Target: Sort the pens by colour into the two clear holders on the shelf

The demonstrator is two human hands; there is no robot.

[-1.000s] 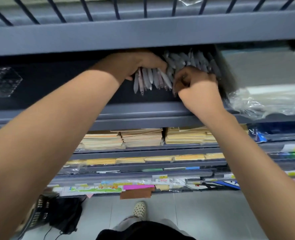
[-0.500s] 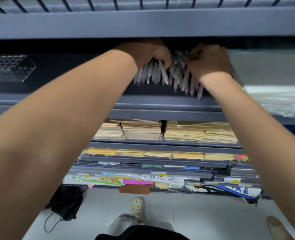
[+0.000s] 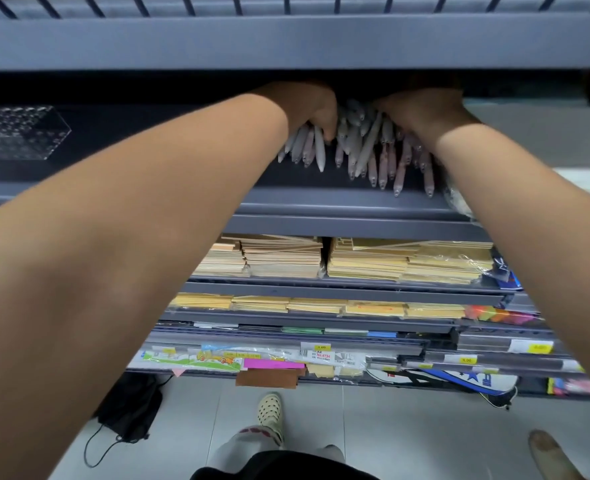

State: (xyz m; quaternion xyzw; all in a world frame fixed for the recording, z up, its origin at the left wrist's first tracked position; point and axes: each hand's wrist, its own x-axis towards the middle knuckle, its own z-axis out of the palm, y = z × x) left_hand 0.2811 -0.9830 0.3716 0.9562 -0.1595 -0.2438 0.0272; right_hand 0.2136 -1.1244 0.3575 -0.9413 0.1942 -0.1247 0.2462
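Both my hands reach into the dark grey shelf point(image 3: 321, 199) under the upper shelf board. My left hand point(image 3: 312, 107) grips a bundle of pale grey pens point(image 3: 307, 147) whose tips fan out below my fingers. My right hand point(image 3: 428, 110) lies over a larger heap of pale grey and pinkish pens point(image 3: 385, 157) that point toward me; its fingers are hidden under the upper shelf. A clear holder point(image 3: 16, 133) stands far left on the same shelf, apart from both hands. I see no second holder.
The upper shelf's front beam point(image 3: 286, 43) hangs low over my hands. Clear plastic-wrapped goods point(image 3: 460, 199) lie to the right of the pens. Stacks of brown and yellow envelopes point(image 3: 356, 261) fill the shelves below. My foot point(image 3: 269, 410) stands on the tiled floor.
Both hands have pushed deeper under the upper shelf. My right hand moved from gripping pens at the right to resting on top of the heap, and more pens now spread toward me.
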